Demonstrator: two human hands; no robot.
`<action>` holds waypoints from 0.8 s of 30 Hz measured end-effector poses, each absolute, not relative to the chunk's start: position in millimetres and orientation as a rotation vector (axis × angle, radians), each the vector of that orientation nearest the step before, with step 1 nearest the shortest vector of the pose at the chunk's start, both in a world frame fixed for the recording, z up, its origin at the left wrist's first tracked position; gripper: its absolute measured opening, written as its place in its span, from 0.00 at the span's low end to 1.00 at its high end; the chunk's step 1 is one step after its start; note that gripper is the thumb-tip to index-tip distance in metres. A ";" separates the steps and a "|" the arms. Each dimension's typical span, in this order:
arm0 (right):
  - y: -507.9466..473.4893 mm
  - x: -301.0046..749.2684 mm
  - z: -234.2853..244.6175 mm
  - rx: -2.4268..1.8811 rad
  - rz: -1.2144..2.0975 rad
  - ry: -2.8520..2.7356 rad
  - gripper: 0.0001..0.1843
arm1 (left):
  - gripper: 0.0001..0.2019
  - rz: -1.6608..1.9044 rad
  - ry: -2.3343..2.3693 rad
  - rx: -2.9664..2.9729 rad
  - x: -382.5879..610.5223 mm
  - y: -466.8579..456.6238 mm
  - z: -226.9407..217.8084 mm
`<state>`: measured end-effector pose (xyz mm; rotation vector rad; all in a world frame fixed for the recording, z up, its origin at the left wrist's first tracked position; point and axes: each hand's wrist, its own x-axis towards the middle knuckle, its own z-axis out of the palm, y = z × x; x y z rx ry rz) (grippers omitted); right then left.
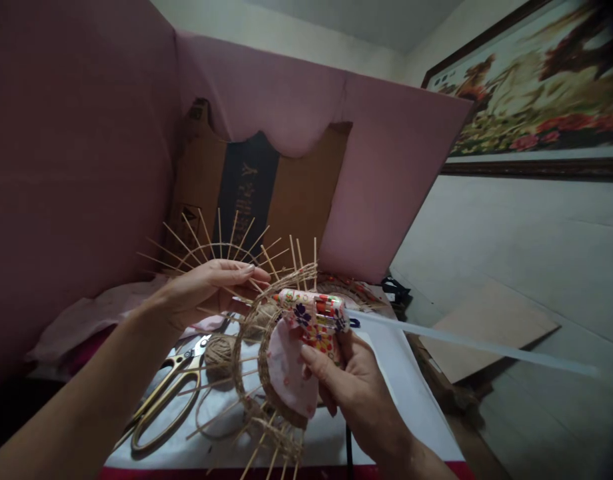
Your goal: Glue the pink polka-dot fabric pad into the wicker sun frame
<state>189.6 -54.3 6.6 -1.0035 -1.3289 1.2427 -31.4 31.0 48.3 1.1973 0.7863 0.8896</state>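
My left hand (214, 288) grips the upper rim of a round woven piece (266, 373) made of twine wound round thin wooden sticks that fan outward. My right hand (349, 387) is closed on a glue gun (314, 313) wrapped in flowered fabric, its nozzle pointing left at the rim near my left fingers. A long clear glue stick (466, 343) juts from the back of the gun to the right. A pink fabric disc (289, 373) sits in the middle of the woven piece.
Gold-handled scissors (169, 390) and a ball of twine (220, 352) lie on the white tabletop (401, 387). A pink board (386, 167) and cardboard (296, 200) stand behind. Another woven piece (354, 290) lies further back. A framed picture (536, 87) hangs on the right wall.
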 end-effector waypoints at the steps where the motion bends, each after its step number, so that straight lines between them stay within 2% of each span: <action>1: -53.2 188.8 6.4 -1.009 1.245 -1.333 0.13 | 0.12 0.892 0.786 1.193 -30.4 30.4 49.0; 24: -48.1 184.1 16.5 -0.949 1.280 -1.326 0.13 | 0.12 0.910 0.795 1.190 -24.6 21.2 54.0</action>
